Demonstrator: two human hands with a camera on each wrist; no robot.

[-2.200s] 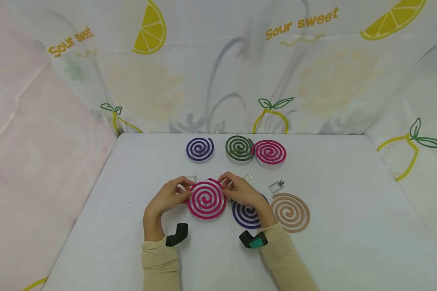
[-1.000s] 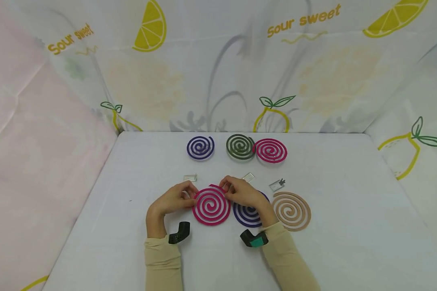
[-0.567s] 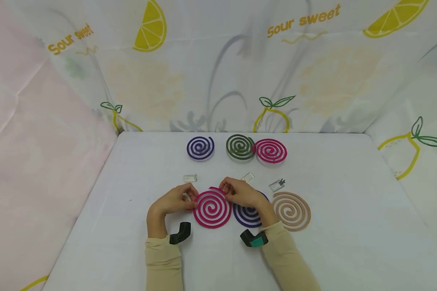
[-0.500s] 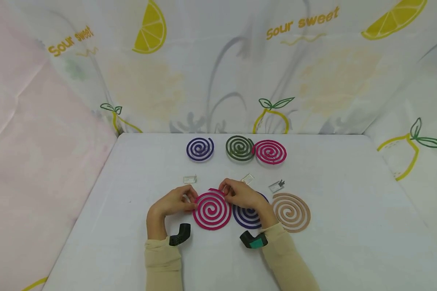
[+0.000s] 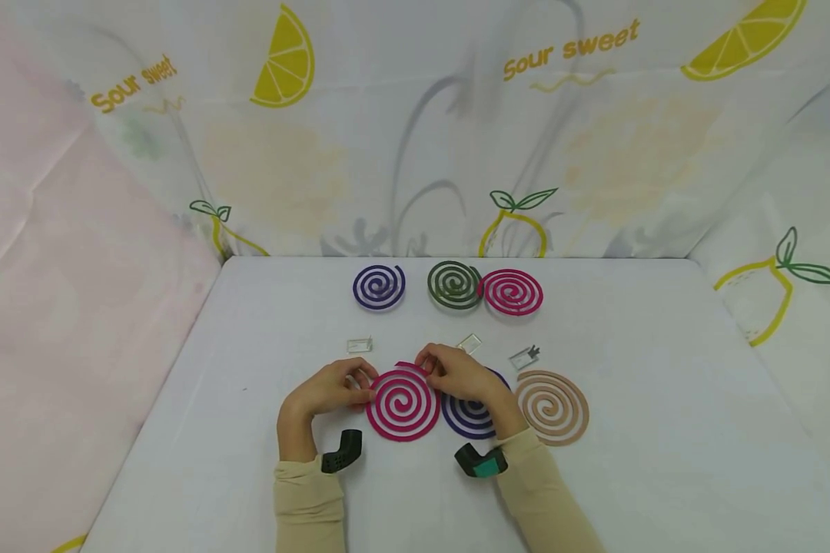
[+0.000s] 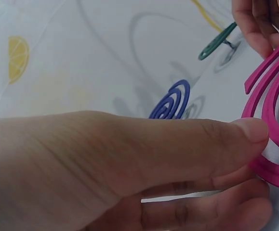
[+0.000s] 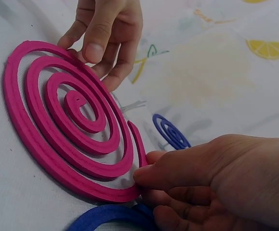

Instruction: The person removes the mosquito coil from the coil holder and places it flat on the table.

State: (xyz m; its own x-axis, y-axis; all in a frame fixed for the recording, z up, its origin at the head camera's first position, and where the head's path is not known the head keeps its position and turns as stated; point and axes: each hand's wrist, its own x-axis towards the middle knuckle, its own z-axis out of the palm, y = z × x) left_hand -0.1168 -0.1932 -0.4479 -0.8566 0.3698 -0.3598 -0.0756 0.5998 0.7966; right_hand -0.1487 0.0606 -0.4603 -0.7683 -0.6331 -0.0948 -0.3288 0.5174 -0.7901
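Head view: left hand (image 5: 329, 389) and right hand (image 5: 459, 374) pinch the nearer pink coil (image 5: 403, 407), perhaps touching the table (image 5: 207, 461).

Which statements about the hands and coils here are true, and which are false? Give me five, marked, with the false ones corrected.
1. The left hand and the right hand both hold the front pink coil. True.
2. The tan coil lies to the right of the front blue coil. True.
3. The front blue coil is fully uncovered in the head view. False: the right hand partly hides it.
4. Four coils form the back row. False: there are three, the back blue coil, the green coil and the back pink coil.
5. In the head view, the back pink coil and the green coil meet at their edges. True.
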